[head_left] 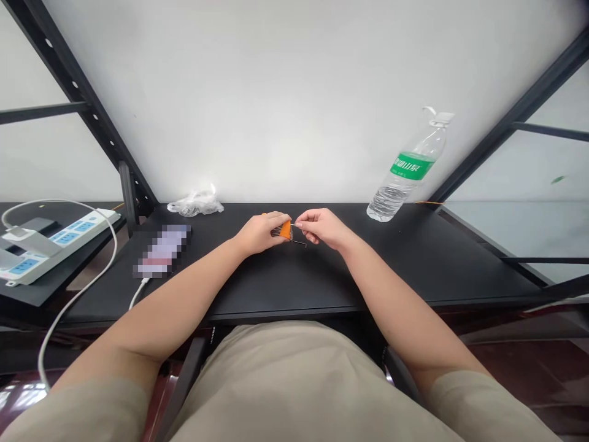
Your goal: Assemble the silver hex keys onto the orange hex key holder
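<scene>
My left hand (pixel 262 234) is closed around a small orange part (pixel 286 230) with thin metal pins, which sits at its fingertips. Dark ridges or coils show beside the orange face, but the part is too small to identify exactly. A thin metal pin (pixel 299 243) sticks out toward the lower right. My right hand (pixel 322 227) is just to the right, its thumb and forefinger pinched at a fine metal wire (pixel 292 224) that runs from the orange part. Both hands are above the middle of the black desk (pixel 294 288).
A bottle of water (pixel 407 175) lies tilted at the back right, and a crumpled plastic bag (pixel 197 203) is at the back. To the left are a pixelated phone (pixel 162 250) with a white cable and a white power strip (pixel 50 245). Black metal shelf frames flank the desk.
</scene>
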Available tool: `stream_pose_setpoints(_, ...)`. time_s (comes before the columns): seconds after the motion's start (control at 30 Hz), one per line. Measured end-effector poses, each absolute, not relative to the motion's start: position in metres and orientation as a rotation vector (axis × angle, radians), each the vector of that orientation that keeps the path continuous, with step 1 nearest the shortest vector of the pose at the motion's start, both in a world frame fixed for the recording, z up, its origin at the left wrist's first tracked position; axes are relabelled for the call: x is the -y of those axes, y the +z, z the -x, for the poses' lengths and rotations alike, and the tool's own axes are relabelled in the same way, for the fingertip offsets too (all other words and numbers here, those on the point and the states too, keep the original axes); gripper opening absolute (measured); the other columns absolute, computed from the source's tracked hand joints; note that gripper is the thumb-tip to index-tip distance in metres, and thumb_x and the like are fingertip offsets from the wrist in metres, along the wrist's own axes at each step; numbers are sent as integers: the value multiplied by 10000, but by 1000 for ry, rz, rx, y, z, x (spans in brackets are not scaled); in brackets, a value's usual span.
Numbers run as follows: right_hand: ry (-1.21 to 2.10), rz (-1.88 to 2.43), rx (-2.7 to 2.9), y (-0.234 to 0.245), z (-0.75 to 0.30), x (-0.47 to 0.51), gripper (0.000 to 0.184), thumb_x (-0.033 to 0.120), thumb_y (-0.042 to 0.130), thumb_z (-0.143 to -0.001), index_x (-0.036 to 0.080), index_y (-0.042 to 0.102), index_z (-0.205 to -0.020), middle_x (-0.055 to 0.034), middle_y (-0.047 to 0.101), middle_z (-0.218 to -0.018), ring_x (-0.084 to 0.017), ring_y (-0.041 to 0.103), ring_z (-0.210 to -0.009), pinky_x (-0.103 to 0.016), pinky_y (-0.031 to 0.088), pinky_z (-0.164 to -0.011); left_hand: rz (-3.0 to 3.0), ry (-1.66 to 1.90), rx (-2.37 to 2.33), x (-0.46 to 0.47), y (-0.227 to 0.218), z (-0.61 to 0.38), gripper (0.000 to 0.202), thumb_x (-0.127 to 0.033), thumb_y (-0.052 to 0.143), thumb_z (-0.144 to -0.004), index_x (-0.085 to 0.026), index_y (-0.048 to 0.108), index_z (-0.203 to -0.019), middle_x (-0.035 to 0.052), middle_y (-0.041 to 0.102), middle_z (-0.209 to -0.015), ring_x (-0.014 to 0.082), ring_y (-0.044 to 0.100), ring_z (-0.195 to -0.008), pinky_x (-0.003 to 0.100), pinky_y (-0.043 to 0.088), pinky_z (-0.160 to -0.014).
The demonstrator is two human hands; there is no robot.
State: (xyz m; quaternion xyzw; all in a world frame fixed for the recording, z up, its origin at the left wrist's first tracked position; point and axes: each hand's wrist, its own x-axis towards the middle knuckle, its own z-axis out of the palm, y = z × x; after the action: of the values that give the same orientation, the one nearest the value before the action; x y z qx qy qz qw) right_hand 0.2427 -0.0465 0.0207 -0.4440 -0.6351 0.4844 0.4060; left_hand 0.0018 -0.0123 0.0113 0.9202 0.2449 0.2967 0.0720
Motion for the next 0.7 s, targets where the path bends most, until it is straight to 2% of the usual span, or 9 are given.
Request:
stream_pose_setpoints(0.13,1335,1034,1313,11,-221,43,376,454,881,-737,190,623,-810,19,572,-559,-105,499,-461,-226,387,-414,-2771,946,-758,15,11,-6,349,-297,689,-879,-274,659,-1225,45,685,-1252,202,675,-1089,273,554,-882)
stream_pose_setpoints(0.27,1347,990,1164,11,-210,46,396,468,887,-727,171,629,-768,-10,629,-672,-84,522,-506,-214,415,-441,-2743,1053,-850,12,7,-5,381,-267,681,-869,-275,652,-1248,47,673,-1269,191,674,-1087,273,561,-896)
stream_pose_setpoints(0.33,1363,982,1183,13,-209,49,375,472,874,-739,166,669,-810,-16,638,-703,-85,524,-510,-220,418,-440,-2742,1071,-889,9,6,-2,403,-255,680,-858,-280,653,-1259,49,667,-1284,193,675,-1093,277,567,-901)
stream_pose_setpoints(0.43,1357,1007,1289,14,-211,51,368,470,820,-790,176,727,-990,-10,625,-687,-101,510,-483,-242,390,-414,-2737,1077,-935,7,5,1,426,-245,683,-848,-287,653,-1272,48,662,-1305,196,674,-1111,279,572,-906)
stream_pose_setpoints(0.53,1153,1161,1532,15,-220,50,357,425,710,-873,203,726,-1152,-12,638,-706,-122,531,-502,-264,422,-461,-2711,1080,-964,6,6,2,434,-259,698,-850,-292,650,-1280,44,666,-1302,194,673,-1108,278,574,-906)
stream_pose_setpoints(0.63,735,1430,1923,20,-238,47,238,331,665,-871,232,741,-1074,-32,705,-877,-154,618,-693,-272,477,-619,-2660,1085,-985,5,7,2,455,-295,725,-847,-286,645,-1295,48,689,-1242,196,684,-1056,293,582,-904)
stream_pose_setpoints(0.7,578,1563,2171,22,-249,45,172,303,698,-825,234,743,-975,-39,717,-976,-175,633,-804,-271,463,-669,-2633,1091,-988,4,7,2,451,-308,736,-842,-281,655,-1285,50,702,-1205,199,690,-1020,308,589,-904)
